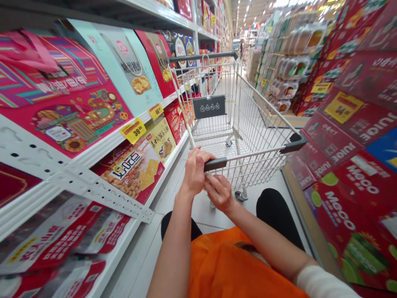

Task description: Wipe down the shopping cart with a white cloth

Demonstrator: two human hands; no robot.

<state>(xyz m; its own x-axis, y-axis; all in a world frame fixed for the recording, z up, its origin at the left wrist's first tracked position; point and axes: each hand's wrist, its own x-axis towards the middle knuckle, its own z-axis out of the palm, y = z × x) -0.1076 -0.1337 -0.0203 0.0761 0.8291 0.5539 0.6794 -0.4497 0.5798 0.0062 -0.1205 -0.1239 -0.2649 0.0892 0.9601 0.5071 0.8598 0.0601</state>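
An orange garment [234,267] is seen nearest, with both forearms extended away from it. The left hand [195,170] is closed, its fingers curled over the near left corner of a shopping cart [254,155], beside a dark corner piece [215,164]. The right hand [220,192] is placed just below that piece, near the left wrist, its fingers bent inward; whether anything is gripped by it cannot be told. The cart is positioned directly ahead in the aisle, between shelving on the left and stacked cartons on the right.

On the near right, red cartons [341,211] are marked "Meco" and decorated with lime slices. On the near left, red-and-white packages [51,234] are stacked low, their lettering only partly legible. Above them, a patterned red box [58,103] is topped by a pink ribbon. Beyond it, a pale blue box [124,62] is printed with Chinese characters and baked goods; yellow price tags below are read as "39" [134,130] and "46" [156,111]. Farther right, dark red cartons [335,142] are lettered with what resembles "JUICE", and "54" is shown on a yellow tag [343,106]. A row of round emblems is borne by the cart's dark panel [209,106]. Wrapped bottles [288,68] are stacked at far right.
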